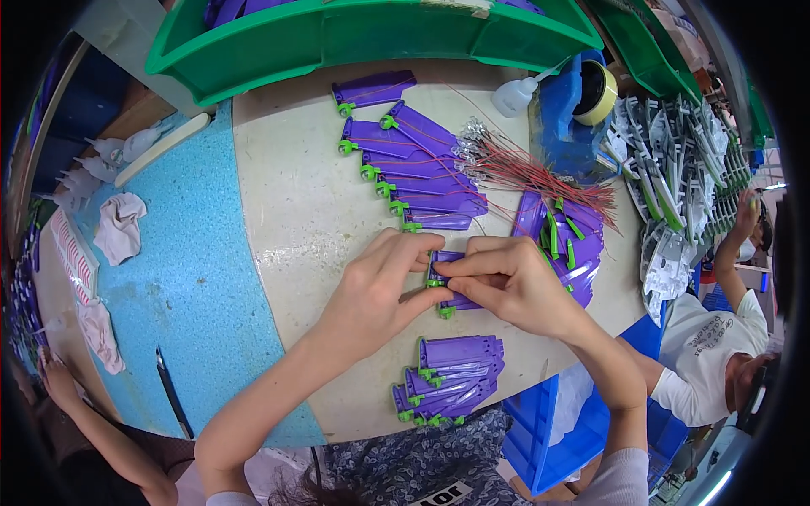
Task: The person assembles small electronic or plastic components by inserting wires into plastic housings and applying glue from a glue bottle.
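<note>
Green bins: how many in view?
2 clear: a large bin with purple parts along the table's far edge, and a second bin at upper right. Others may be hidden behind them or in the right background.

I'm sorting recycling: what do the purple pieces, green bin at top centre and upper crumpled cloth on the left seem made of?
Purple pieces: probably hard, fairly glossy plastic, given bright highlights.
Green bin: likely moulded plastic, showing a smooth wall and soft sheen.
Upper crumpled cloth: apparently matte fabric, judging by soft folds, though paper is possible.
</note>
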Demonstrator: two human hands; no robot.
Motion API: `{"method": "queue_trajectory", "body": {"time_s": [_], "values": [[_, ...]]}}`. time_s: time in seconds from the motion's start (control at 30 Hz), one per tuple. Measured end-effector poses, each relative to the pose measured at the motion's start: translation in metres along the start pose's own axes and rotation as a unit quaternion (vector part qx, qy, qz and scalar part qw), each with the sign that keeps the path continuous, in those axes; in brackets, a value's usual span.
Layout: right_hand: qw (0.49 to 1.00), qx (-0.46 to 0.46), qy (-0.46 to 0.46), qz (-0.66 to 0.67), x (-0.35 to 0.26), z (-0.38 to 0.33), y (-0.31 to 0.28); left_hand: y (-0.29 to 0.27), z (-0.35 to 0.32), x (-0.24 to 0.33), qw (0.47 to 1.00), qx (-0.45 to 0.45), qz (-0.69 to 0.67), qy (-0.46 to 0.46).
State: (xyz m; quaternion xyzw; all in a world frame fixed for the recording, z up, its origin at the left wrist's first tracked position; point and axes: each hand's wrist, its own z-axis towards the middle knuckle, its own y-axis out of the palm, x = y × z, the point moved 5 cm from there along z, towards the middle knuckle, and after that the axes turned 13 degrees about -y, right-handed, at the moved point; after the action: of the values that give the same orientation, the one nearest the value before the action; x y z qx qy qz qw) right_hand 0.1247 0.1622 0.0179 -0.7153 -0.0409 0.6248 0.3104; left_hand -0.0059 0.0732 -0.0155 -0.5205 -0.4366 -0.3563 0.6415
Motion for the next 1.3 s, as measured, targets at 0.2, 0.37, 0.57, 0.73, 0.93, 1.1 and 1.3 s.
{"method": "queue_trajectory", "body": {"time_s": [0.2, 0.37, 0.57, 0.73, 0.93, 1.1, 1.3], "values": [[0.997, 0.076, 0.0, 0.005, 0.002, -0.01, 0.003, 0.0, 0.001, 0.003, 1.0, 0.008, -0.009, -0.005], [0.991, 0.051, -0.087, -0.084, -0.01, -0.001, 0.007, 0.002, 0.001, 0.004, 0.999, 0.015, 0.013, 0.035], [0.989, 0.131, 0.047, -0.048, 0.011, 0.001, -0.011, 0.004, -0.003, 0.003, 0.996, 0.026, 0.071, 0.043], [0.965, 0.231, 0.046, -0.112, 0.013, -0.009, -0.005, 0.007, -0.007, 0.012, 0.973, 0.082, 0.186, 0.104], [0.959, 0.233, 0.081, -0.141, 0.016, -0.011, -0.025, 0.006, 0.002, 0.017, 0.964, 0.035, 0.212, 0.154], [0.916, 0.273, -0.146, -0.254, -0.015, -0.016, -0.045, 0.008, 0.01, 0.015, 0.966, 0.0, 0.186, 0.178], [0.903, 0.391, 0.149, -0.102, 0.026, -0.03, -0.165, 0.005, 0.01, 0.019, 0.97, -0.019, 0.171, 0.169]]}}
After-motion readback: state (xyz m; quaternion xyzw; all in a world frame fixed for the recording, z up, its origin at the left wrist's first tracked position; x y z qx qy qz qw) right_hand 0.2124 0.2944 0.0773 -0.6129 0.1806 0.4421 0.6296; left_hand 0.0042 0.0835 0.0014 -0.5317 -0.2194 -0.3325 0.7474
